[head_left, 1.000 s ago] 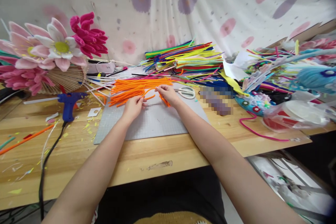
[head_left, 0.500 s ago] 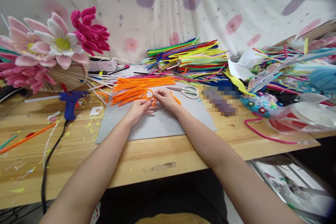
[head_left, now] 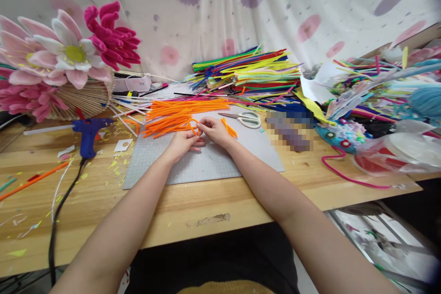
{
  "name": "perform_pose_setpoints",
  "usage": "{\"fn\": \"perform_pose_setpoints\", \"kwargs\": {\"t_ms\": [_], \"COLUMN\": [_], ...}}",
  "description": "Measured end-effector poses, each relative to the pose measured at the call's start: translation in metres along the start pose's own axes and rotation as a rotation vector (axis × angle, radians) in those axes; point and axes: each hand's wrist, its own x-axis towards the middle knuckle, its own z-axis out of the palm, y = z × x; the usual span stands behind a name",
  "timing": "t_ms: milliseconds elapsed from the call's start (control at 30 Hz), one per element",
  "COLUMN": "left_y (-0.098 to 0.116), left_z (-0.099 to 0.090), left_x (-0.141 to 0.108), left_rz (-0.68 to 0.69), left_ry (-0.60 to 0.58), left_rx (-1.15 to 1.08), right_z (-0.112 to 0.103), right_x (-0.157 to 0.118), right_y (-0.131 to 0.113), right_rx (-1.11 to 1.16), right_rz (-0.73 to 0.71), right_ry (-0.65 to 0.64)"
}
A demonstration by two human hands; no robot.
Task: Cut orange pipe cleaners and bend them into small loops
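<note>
Left hand (head_left: 184,143) in the head view: palm turned inward above the mat; thumb and forefinger pinched on an orange loop (head_left: 193,120), the other fingers loosely extended below
Right hand (head_left: 214,131): fingers bent and closed at the tips on the same loop, meeting the left fingertips
Loop's place: between the two hands, above the grey cutting mat (head_left: 210,165); which end each hand pinches is too small to tell
Orange stems (head_left: 165,121): a thick pile lying across the far left part of the mat, just beyond the left hand
Short orange pieces (head_left: 229,128): on the mat, just beyond the right wrist
Scissors (head_left: 248,120): on the mat's far right part, pale handles to the right, blades to the left
Bench (head_left: 172,211): wooden, under the mat, with yellow scraps scattered on the left
Glue gun (head_left: 88,137): blue, left of the mat, black cord running toward the near edge
Fabric flowers (head_left: 76,54): pink, white and magenta, far left
Coloured stems (head_left: 251,71): heaped behind the orange pile, before a floral cloth (head_left: 220,18)
</note>
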Motion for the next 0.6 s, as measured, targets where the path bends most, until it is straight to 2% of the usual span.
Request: {"fn": "perform_pose_setpoints", "kwargs": {"t_ms": [200, 333, 433, 600], "left_y": [-0.009, -0.007, -0.001, 0.009], "left_z": [0.002, 0.003, 0.001, -0.004], "left_x": [0.006, 0.004, 0.0, -0.007], "left_rz": [0.063, 0.03, -0.015, -0.117], "left_ry": [0.036, 0.023, -0.054, -0.279], "left_rx": [0.175, 0.147, 0.046, -0.137], "right_z": [0.002, 0.001, -0.003, -0.01], "right_x": [-0.003, -0.003, -0.002, -0.002], "right_y": [-0.005, -0.005, -0.003, -0.004], "right_rx": [0.035, 0.159, 0.293, 0.647], "right_rz": [0.031, 0.099, 0.195, 0.316], "right_ry": [-0.029, -0.056, -0.111, -0.235]}}
